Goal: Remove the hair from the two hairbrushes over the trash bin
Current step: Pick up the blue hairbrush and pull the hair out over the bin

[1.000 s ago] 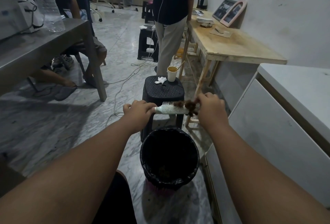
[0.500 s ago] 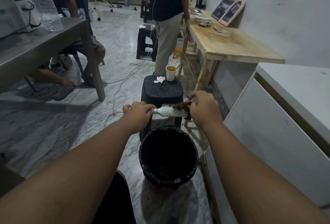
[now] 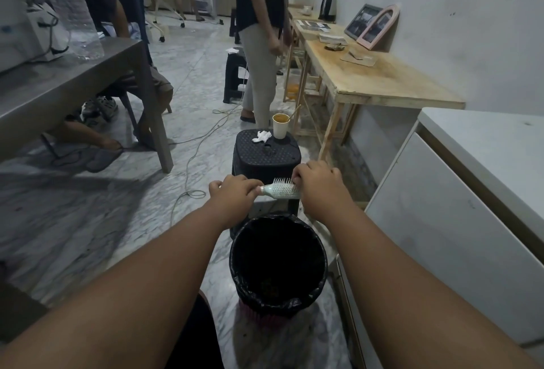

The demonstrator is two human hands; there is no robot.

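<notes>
Left grip [image 3: 235,196] clasps the light, stiff hairbrush [image 3: 281,191] by its handle mid-frame; right grip [image 3: 319,189] seemingly pinches its bristles.

1 view only: head cam, wide-angle, worn by the person. It looks fwd and down, from above and just before the trash bin [image 3: 276,304], close to it; behind the bin the floor [image 3: 88,221] runs far away.

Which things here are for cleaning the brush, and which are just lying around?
For the job: hairbrush, left hand gripping its handle, right hand at its bristles, trash bin.
Just lying about: paper cup, crumpled tissue, black stool, kettle, pink frame.
</notes>
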